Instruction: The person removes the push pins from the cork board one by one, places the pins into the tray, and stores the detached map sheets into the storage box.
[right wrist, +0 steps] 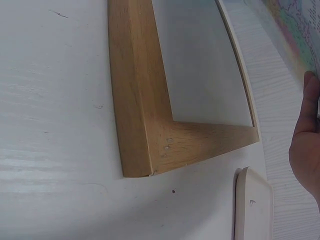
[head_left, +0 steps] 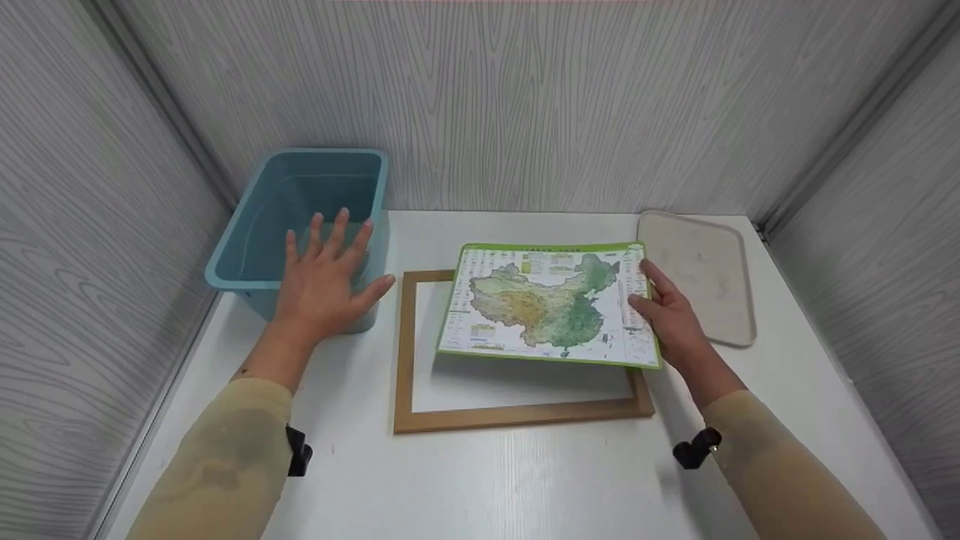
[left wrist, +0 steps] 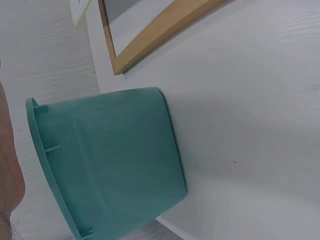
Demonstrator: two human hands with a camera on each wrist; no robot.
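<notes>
The right hand [head_left: 670, 315] pinches the right edge of a map sheet [head_left: 545, 304], thumb on top and fingers beneath, and holds it tilted above the wooden frame [head_left: 517, 415] that lies flat on the white bench [head_left: 525, 480]. The sheet's far and right parts overhang the frame rather than sitting inside it, and its shadow falls on the bare panel within the frame, so it looks lifted clear (neither seated in the frame nor set down anywhere else). As a judgement, the work with the map is in mid-course: the sheet is in the air and the frame stands open.

The left hand [head_left: 327, 279] is spread flat, fingers straight and apart, holding nothing; it hovers at or rests against the near rim of the teal plastic bin [head_left: 247, 251], which of the two I cannot tell. The bin stands at the bench's far left, just beside the frame. A beige tray [head_left: 712, 262] lies at the far right, near the map's right edge and close behind the right hand. Grey wood-grain walls close the bench in on three sides.
</notes>
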